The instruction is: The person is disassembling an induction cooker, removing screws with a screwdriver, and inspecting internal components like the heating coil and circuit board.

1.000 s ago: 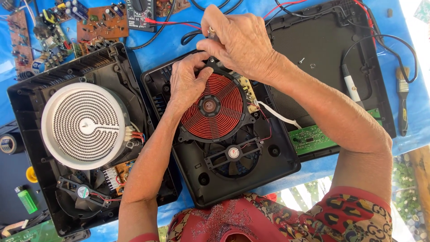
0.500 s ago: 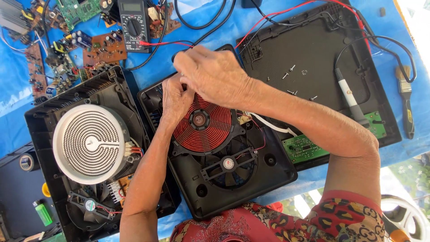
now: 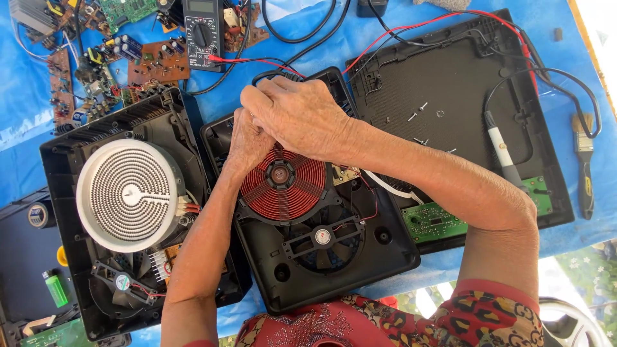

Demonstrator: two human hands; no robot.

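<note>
Copper coil (image 3: 283,186) – glossy reddish wire; casing (image 3: 334,276) – matt black plastic; cloth (image 3: 26,160) – blue, wrinkled.

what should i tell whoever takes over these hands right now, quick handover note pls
Left hand: on the far edge of the red copper coil, fingers curled, partly hidden under the other hand.
Right hand: laid over the left one at the same spot; whether it grips anything is hidden.
Things: the coil sits in the open black cooker base, with a fan on the near side. A second open base with a white round heater lies to the left.
Done: the cover panel is off and lies to the right, with loose screws and a soldering iron on it.
Left: the base is still open and the coil still in place.
</note>
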